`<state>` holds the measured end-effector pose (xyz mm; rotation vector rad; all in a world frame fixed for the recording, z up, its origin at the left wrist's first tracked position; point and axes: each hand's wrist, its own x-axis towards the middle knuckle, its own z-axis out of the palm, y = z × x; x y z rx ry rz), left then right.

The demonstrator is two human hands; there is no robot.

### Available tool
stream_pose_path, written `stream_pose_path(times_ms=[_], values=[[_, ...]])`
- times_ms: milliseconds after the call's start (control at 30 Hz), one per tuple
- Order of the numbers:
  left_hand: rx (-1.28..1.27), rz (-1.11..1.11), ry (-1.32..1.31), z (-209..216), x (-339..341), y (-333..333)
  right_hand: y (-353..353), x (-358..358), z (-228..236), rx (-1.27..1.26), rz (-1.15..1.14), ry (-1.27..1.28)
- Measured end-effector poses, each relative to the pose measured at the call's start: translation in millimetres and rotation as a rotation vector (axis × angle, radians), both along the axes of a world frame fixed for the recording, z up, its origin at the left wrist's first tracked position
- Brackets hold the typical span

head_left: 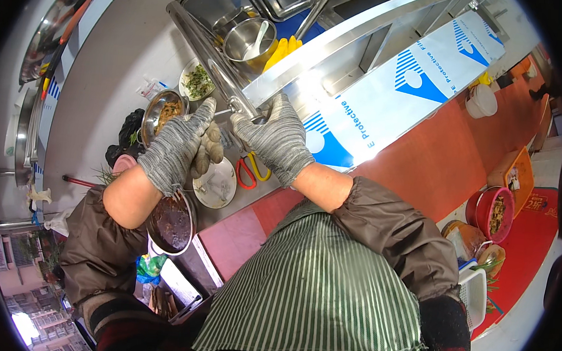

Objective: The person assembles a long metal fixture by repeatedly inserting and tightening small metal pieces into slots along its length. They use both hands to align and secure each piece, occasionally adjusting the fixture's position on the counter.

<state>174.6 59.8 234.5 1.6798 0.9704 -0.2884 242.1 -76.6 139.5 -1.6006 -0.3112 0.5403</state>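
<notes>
Both my hands wear grey knit gloves and meet over the counter near the end of a thick metal tube point(208, 55). My left hand point(179, 140) is closed, with its lower fingers curled under. My right hand point(274, 136) is closed too, its thumb close to the tube's end. A thin pale strip point(223, 112) spans the small gap between them; what it belongs to is hidden by the gloves. Just below lie scissors point(249, 170) with red and yellow handles. Left of my left hand stands a metal bowl point(148, 119) of brownish food.
Around my hands are a plate of chopped greens point(198, 82), a stained white plate point(216, 187) and a pot of dark liquid point(172, 223). Behind stand a steel pot point(241, 44) with a white spoon and yellow gloves point(281, 52). A film-covered metal ledge point(402, 86) runs right.
</notes>
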Motion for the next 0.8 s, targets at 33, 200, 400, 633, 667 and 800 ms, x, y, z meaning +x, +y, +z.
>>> stream_pose_path(times_ms=[33, 200, 400, 633, 667, 800], values=[[-0.021, 0.044, 0.010, -1, -1, -1, 0, 0, -1, 0.011, -0.008, -0.007], [0.145, -0.197, -0.014, 7, 3, 0, 4, 0, -4, -0.005, -0.027, -0.013], [1.335, -1.304, -0.216, 13, 12, 19, 5, 1, -5, 0.007, -0.024, -0.025], [1.249, -1.161, -0.212, 8, 10, 17, 5, 0, -1, 0.095, -0.017, -0.017], [1.164, -1.012, -0.233, 6, 7, 10, 5, 0, -1, 0.107, -0.010, -0.015], [0.544, -0.545, -0.013, 15, -5, -7, 3, 1, 0, 0.033, -0.037, -0.081]])
